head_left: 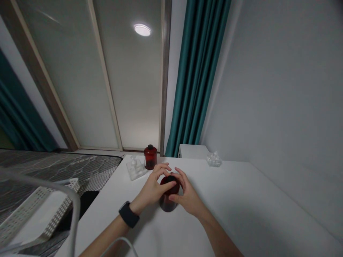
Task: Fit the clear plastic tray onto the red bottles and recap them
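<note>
A dark red, see-through bottle (168, 205) with a black cap (171, 179) stands on the white table (227, 200), between my two hands. My left hand (158, 184), with a black watch (129, 214) at the wrist, curves around the top from the left. Its thumb lies across the front of the cap, fingers behind. From the right, my right hand (187, 192) curls about the bottle's shoulder, thumb in front and fingers at the back. Part of the bottle's upper body is hidden by the hands. A second red bottle (150, 159), also black-capped, stands farther back.
Beside the second bottle lies a clear plastic tray (136, 169). Crumpled clear plastic (214, 159) sits at the table's back edge, near a white cabinet (193, 151). At left are a white perforated basket (57, 210) and a pale curved tube (75, 210). A wall (289, 107) bounds the right.
</note>
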The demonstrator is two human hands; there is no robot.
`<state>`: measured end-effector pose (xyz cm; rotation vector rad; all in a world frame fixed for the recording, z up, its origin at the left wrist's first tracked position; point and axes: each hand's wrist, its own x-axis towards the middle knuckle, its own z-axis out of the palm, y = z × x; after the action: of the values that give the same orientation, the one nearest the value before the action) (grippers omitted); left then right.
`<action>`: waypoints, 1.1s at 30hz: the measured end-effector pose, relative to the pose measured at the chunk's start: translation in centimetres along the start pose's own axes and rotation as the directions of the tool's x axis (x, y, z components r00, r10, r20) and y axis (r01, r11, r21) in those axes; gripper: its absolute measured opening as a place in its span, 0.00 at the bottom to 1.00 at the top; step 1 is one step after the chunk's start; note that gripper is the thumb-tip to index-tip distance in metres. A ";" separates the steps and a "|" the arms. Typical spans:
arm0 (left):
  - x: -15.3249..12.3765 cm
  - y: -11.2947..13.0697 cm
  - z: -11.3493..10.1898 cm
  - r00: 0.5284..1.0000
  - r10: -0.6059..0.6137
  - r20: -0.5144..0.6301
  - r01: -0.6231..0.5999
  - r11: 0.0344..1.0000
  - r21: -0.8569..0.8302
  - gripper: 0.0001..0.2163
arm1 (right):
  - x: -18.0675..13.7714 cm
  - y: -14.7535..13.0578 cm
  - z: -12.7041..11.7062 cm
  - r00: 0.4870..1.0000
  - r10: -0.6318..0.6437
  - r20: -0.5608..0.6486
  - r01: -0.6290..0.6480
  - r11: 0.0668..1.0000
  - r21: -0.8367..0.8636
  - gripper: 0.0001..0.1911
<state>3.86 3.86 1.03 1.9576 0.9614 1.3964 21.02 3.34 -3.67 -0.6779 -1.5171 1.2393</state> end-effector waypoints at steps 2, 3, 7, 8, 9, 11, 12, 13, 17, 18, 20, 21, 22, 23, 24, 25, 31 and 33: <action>0.1 -0.3 -0.2 1.000 0.016 0.027 -0.015 0.999 -0.031 0.07 | 0.0 0.0 0.0 1.000 0.016 -0.009 -0.016 1.000 0.007 0.49; 0.2 -0.5 -0.2 0.999 0.019 0.043 -0.017 0.999 -0.042 0.08 | 0.0 -0.1 0.0 1.000 0.020 -0.011 -0.019 1.000 0.011 0.48; 0.6 -0.7 -0.3 0.997 0.023 0.076 -0.019 0.998 -0.058 0.08 | 0.1 -0.1 0.1 1.000 0.014 0.004 -0.014 0.999 0.039 0.47; 0.6 -0.7 -0.4 0.996 0.030 0.080 -0.026 0.998 -0.057 0.08 | 0.1 -0.1 0.1 1.000 0.013 0.009 -0.013 0.999 0.045 0.46; 0.6 -0.6 -0.4 0.996 0.040 0.084 -0.036 0.998 -0.050 0.07 | 0.1 0.0 0.1 1.000 0.013 0.013 -0.013 0.999 0.046 0.46; 0.4 -0.4 -0.5 0.994 0.063 0.090 -0.062 0.998 -0.010 0.05 | 0.0 0.2 0.0 1.000 0.012 0.012 -0.012 0.999 0.042 0.45; 0.2 -0.4 -0.6 0.993 0.074 0.094 -0.077 0.997 0.023 0.04 | 0.0 0.3 0.0 1.000 0.010 0.007 -0.010 0.999 0.037 0.44; -0.1 -0.4 -0.7 0.992 0.086 0.096 -0.093 0.994 0.063 0.02 | 0.0 0.4 0.0 1.000 0.009 0.002 -0.009 1.000 0.030 0.43; -1.9 -1.6 -1.8 0.987 0.159 0.025 -0.161 0.960 0.230 0.09 | -0.2 0.5 0.1 0.999 0.014 -0.036 -0.015 0.999 -0.040 0.37; -2.3 -2.1 -2.1 0.982 0.187 -0.013 -0.176 0.945 0.274 0.08 | -0.2 0.5 0.2 0.999 0.012 -0.047 -0.015 0.998 -0.067 0.35; -3.0 -3.1 -2.7 0.971 0.235 -0.048 -0.203 0.910 0.361 0.08 | -0.2 0.4 0.4 0.998 -0.005 -0.070 -0.003 0.994 -0.112 0.32; -3.3 -3.5 -2.9 0.969 0.243 -0.044 -0.208 0.898 0.387 0.08 | -0.2 0.3 0.5 0.997 -0.017 -0.081 0.006 0.992 -0.128 0.31; -3.4 -3.7 -3.0 0.969 0.244 -0.039 -0.208 0.891 0.404 0.08 | -0.2 0.3 0.5 0.996 -0.027 -0.090 0.014 0.990 -0.140 0.31; -3.5 -3.9 -3.1 0.970 0.241 -0.030 -0.207 0.887 0.412 0.08 | -0.1 0.3 0.5 0.995 -0.035 -0.097 0.020 0.988 -0.151 0.31; -3.6 -3.9 -3.0 0.971 0.239 -0.021 -0.210 0.886 0.413 0.08 | -0.1 0.4 0.5 0.994 -0.041 -0.101 0.025 0.987 -0.161 0.31; -3.6 -3.8 -2.8 0.970 0.244 -0.014 -0.217 0.886 0.410 0.08 | -0.1 0.4 0.5 0.993 -0.049 -0.103 0.031 0.985 -0.169 0.31; -3.7 -2.8 -1.8 0.952 0.304 0.021 -0.288 0.875 0.389 0.14 | 0.1 1.3 0.3 0.987 -0.100 -0.126 0.073 0.976 -0.206 0.29; -3.7 -2.8 -1.7 0.953 0.303 0.027 -0.288 0.873 0.394 0.15 | 0.2 1.6 0.3 0.982 -0.114 -0.148 0.077 0.968 -0.238 0.29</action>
<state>0.84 2.57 -2.69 2.4744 1.0578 1.4930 20.42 3.88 -5.10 -0.8260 -1.5533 0.9205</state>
